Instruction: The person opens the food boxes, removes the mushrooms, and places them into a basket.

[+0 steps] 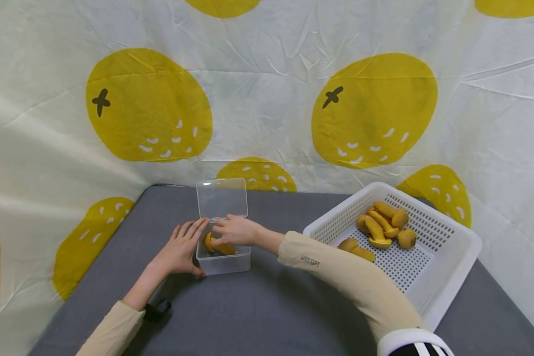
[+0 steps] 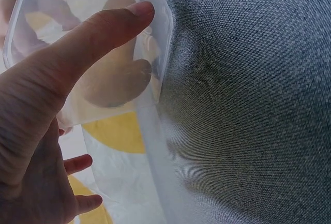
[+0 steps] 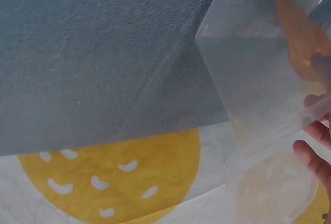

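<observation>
A clear plastic box [image 1: 229,266] stands on the grey table, its hinged lid [image 1: 222,199] tipped up at the back. Inside it lies an orange-brown mushroom [image 1: 208,243], seen through the wall in both wrist views. My right hand [image 1: 239,231] reaches over the right wall and pinches the mushroom between thumb and fingers; part of the grip is hidden. Along the box's left side, my left hand [image 1: 180,252] rests with extended fingers near the back edge. Its thumb [image 2: 103,30] lies straight against the outer wall in the left wrist view.
A white perforated basket [image 1: 449,267] stands at the right, holding several similar mushrooms [image 1: 376,230]. My right forearm crosses in front of its near left side. Behind the table hangs a white curtain [image 1: 262,99] with yellow fruit prints.
</observation>
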The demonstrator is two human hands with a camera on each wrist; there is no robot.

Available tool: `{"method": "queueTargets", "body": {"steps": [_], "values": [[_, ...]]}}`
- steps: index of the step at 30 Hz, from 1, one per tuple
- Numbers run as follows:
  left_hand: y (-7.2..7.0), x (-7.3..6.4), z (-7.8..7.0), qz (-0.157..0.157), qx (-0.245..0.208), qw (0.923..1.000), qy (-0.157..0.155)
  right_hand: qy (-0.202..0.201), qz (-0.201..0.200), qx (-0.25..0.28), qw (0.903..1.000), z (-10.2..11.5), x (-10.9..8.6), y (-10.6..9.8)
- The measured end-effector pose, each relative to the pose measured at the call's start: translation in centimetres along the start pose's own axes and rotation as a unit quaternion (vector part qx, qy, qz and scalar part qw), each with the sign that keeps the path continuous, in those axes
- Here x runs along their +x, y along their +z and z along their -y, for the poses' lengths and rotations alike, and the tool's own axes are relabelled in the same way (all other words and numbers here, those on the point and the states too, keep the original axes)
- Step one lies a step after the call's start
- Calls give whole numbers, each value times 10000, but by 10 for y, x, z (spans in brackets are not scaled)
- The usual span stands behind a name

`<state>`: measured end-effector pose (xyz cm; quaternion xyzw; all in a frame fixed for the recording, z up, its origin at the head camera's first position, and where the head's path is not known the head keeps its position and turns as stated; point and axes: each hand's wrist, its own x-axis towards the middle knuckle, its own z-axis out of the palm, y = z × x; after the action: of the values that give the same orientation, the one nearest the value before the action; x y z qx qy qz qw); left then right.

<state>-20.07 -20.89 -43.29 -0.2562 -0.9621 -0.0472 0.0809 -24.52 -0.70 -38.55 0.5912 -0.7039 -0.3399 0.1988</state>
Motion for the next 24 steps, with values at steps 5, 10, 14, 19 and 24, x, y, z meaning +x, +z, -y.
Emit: {"method": "queueTargets", "body": {"steps": [5,10,14,19,24], "values": [[1,0,1,-39,7,10000,-1,-139,220,-97,9996,4,6,2],[2,0,3,-73,-9,10000,10,-85,462,-49,9989,6,10,2],[3,0,4,-87,-17,10000,7,-27,647,36,9979,8,12,4],[3,0,3,-88,-10,10000,-31,-8,893,50,9960,10,14,6],[2,1,2,-89,-22,10000,-22,-51,1085,-6,9941,9,15,5]]}}
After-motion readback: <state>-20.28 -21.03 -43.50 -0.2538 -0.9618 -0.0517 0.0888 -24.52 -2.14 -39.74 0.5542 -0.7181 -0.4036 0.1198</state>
